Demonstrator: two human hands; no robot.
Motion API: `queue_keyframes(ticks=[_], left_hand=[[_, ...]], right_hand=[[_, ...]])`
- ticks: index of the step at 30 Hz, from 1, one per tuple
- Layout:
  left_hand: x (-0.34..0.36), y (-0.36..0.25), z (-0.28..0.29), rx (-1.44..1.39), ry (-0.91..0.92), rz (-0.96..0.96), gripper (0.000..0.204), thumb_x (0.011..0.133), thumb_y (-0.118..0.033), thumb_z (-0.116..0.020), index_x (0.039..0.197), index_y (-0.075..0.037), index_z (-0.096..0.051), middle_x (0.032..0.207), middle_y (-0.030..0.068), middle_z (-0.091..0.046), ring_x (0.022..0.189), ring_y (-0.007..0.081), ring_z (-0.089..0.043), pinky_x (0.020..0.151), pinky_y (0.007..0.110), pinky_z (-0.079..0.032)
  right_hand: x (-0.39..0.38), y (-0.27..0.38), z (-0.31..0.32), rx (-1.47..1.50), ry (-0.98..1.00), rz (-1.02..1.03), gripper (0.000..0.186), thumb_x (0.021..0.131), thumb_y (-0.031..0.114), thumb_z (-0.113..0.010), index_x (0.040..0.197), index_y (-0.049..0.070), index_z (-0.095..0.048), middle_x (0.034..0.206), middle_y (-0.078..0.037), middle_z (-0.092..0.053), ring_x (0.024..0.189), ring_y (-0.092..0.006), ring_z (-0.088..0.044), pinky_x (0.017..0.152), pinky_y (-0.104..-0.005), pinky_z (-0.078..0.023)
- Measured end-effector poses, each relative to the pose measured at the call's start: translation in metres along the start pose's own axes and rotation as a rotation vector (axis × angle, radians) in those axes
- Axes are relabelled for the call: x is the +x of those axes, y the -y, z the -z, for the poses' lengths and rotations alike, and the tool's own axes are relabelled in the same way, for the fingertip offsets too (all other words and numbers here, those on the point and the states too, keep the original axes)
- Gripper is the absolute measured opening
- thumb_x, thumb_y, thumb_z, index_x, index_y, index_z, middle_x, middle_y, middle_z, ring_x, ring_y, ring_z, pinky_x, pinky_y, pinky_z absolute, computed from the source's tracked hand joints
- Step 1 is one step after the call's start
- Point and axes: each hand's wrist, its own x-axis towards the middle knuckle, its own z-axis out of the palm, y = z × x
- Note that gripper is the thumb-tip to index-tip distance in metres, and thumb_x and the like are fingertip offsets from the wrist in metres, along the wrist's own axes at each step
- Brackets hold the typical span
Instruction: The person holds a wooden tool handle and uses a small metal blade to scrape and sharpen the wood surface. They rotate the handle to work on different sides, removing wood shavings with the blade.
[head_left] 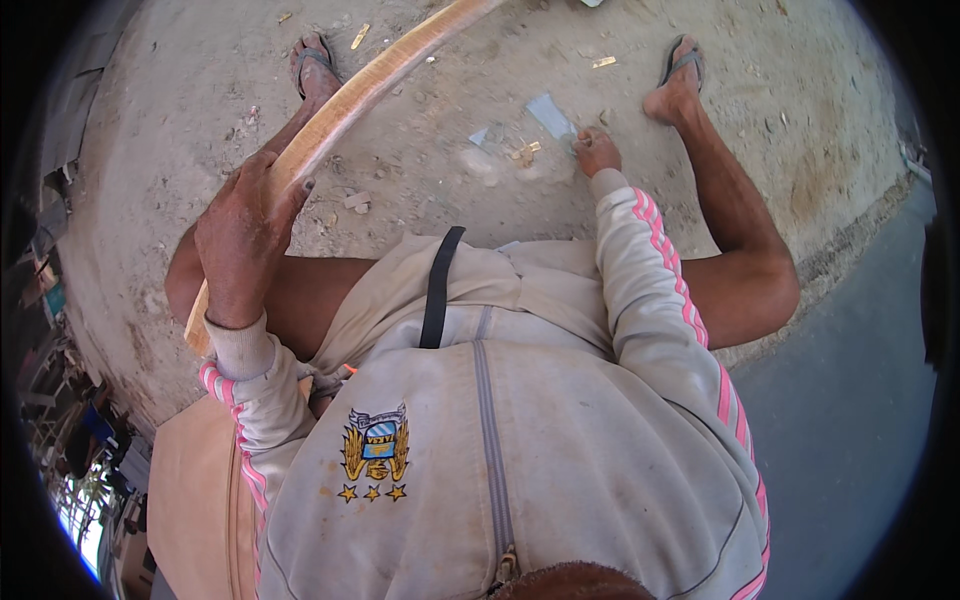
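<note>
My left hand [245, 235] is wrapped round a long, slightly curved strip of light wood [375, 85]. The strip slants from beside my left forearm up past the far edge of the view. Out in front over the ground, my right hand [597, 150] is closed, its fingers at the near end of a flat, pale blue-grey piece [551, 117]. Its material is hard to tell; it looks thin and straight-edged. A smaller pale piece [478, 136] lies on the dirt to its left.
Dusty ground [450, 200] with scattered wood chips [524, 154] spreads between my sandalled feet. A smooth grey surface [830, 400] is at the right. A tan wooden panel [190, 490] stands by my left side, with a dark jumble of things [85, 430] beyond it.
</note>
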Motion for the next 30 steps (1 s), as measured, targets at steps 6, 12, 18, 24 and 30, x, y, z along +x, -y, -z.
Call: queue_keyframes(ticks=[6, 12, 18, 24, 30], left_hand=[[0.012, -0.004, -0.009, 0.081, 0.034, -0.002, 0.043, 0.089, -0.042, -0.069, 0.118, -0.010, -0.064, 0.090, 0.0141, -0.072, 0.079, 0.0335, -0.070, 0.068, 0.043, -0.053], [0.018, -0.001, -0.017, 0.111, 0.014, -0.054, 0.044, 0.090, -0.042, -0.068, 0.117, -0.008, -0.063, 0.088, 0.0159, -0.071, 0.079, 0.0348, -0.070, 0.068, 0.044, -0.054], [0.019, -0.002, -0.016, 0.088, -0.007, -0.100, 0.045, 0.091, -0.043, -0.067, 0.118, -0.008, -0.061, 0.089, 0.0168, -0.071, 0.080, 0.0354, -0.070, 0.067, 0.045, -0.054], [0.018, 0.007, -0.023, 0.101, -0.042, -0.149, 0.044, 0.092, -0.043, -0.066, 0.119, -0.009, -0.062, 0.091, 0.0166, -0.071, 0.078, 0.0341, -0.071, 0.065, 0.044, -0.055], [0.022, -0.002, -0.018, 0.010, 0.001, -0.053, 0.041, 0.087, -0.032, -0.073, 0.116, -0.005, -0.061, 0.092, 0.0160, -0.070, 0.083, 0.0346, -0.068, 0.071, 0.044, -0.054]], right_hand=[[0.001, 0.005, 0.003, -0.022, 0.020, -0.044, 0.035, 0.081, 0.028, -0.068, 0.114, 0.017, -0.067, 0.115, -0.015, -0.069, 0.107, -0.0354, -0.066, 0.092, -0.0453, -0.052], [0.005, -0.003, 0.003, 0.028, 0.063, -0.076, 0.038, 0.079, 0.030, -0.070, 0.115, 0.017, -0.067, 0.115, -0.015, -0.070, 0.107, -0.0356, -0.066, 0.092, -0.0442, -0.052], [0.007, -0.016, -0.006, 0.076, -0.030, 0.024, 0.037, 0.079, 0.030, -0.069, 0.110, 0.009, -0.069, 0.091, -0.015, -0.073, 0.072, -0.0245, -0.072, 0.073, -0.0384, -0.055], [-0.015, 0.036, 0.018, 0.100, 0.076, 0.097, 0.027, 0.081, 0.032, -0.066, 0.098, 0.011, -0.073, 0.095, -0.015, -0.073, 0.091, -0.0340, -0.070, 0.083, -0.0445, -0.054], [-0.047, 0.049, -0.002, -0.064, 0.354, 0.182, 0.027, 0.082, 0.034, -0.064, 0.091, 0.010, -0.074, 0.093, -0.018, -0.071, 0.091, -0.0359, -0.069, 0.081, -0.0451, -0.054]])
